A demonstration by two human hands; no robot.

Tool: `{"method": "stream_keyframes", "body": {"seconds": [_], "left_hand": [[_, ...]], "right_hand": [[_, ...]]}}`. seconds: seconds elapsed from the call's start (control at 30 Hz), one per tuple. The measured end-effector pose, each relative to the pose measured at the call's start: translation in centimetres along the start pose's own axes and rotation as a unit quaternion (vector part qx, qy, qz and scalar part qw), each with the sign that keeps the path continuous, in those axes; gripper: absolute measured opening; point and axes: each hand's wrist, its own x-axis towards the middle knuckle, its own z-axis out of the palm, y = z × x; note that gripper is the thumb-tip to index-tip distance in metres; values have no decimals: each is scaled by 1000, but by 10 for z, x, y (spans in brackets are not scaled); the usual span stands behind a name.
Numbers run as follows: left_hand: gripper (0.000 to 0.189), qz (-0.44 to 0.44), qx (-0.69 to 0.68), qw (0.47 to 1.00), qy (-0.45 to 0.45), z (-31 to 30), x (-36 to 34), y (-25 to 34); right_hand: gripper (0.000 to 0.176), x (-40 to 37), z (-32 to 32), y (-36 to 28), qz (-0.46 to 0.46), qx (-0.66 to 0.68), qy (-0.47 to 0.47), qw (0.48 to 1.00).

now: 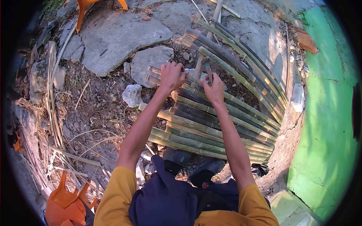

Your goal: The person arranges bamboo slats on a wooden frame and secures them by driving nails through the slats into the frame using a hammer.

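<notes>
Split bamboo strips (196, 126) lie side by side in front of me, fanning toward the right. Over their upper part, my left hand (172, 77) rests near the strip ends with its fingers bent together; whatever is between them is too small to make out. My right hand (213, 88) is closed around the handle of a hammer (207, 67), whose brownish head points away from me and has a teal band below it. A wooden pole (199, 66) runs beneath the strips between my two hands.
More bamboo strips (226, 56) lie beyond my hands. Broken concrete slabs (120, 39) and a white stone (132, 95) are to the left. Thin bamboo slivers (52, 101) lie farther left. An orange chair (66, 203) stands at lower left. Green-painted floor (324, 113) borders the right.
</notes>
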Motion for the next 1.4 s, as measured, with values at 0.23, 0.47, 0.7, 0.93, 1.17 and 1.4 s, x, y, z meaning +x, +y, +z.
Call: {"method": "stream_keyframes", "body": {"seconds": [0.23,0.47,0.7,0.93,1.17,1.4], "left_hand": [[21,42,91,984,148,15,-1,4],[22,-16,-53,986,155,10,8,-4],[25,-34,-73,989,128,7,9,-4],[25,-39,-73,990,114,2,9,-2],[20,-50,-67,992,97,4,9,-3],[23,-28,-64,986,151,7,6,-2]], "right_hand": [[24,-51,-48,-3,-211,-114,-59,969],[33,-55,-52,-36,-240,-210,-113,941],[33,-60,-54,-52,-194,-277,-102,935],[36,-56,-52,-32,-168,-281,-75,942],[37,-70,-44,-33,-137,-271,-99,948],[41,-79,-39,-49,-221,-177,-41,958]]}}
